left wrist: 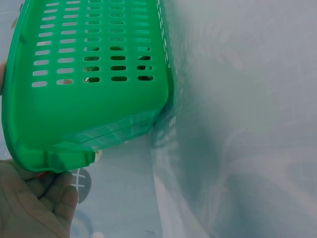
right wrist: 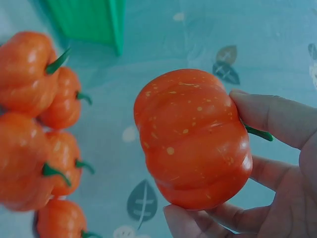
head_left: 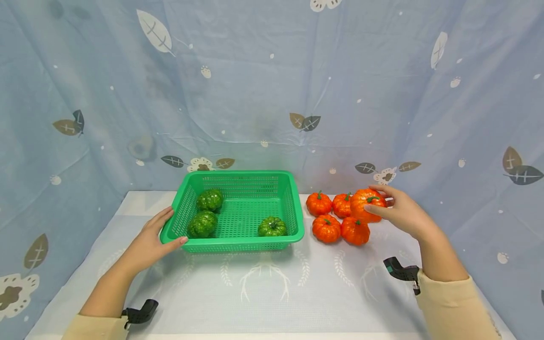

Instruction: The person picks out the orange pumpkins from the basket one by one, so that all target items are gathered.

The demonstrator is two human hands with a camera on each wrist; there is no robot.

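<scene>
A green plastic basket [head_left: 250, 241] stands left of centre with 3 dark green pumpkins [head_left: 202, 224] in it. My left hand [head_left: 149, 241] is at its near-left corner, the thumb on the front rim and the fingers along the left rim. In the left wrist view the fingertips [left wrist: 62, 183] meet the rim's end. My right hand [head_left: 403, 210] holds an orange pumpkin [head_left: 367, 205] with a green stem, thumb on one side and fingers on the other. In the right wrist view this pumpkin [right wrist: 193, 139] shows yellow flecks.
Several more orange pumpkins [head_left: 326, 229] sit in a cluster right of the basket, just beside and below the held one. A pale patterned cloth [head_left: 263, 297] covers the table. Behind it hangs a blue curtain [head_left: 250, 94] with leaf prints.
</scene>
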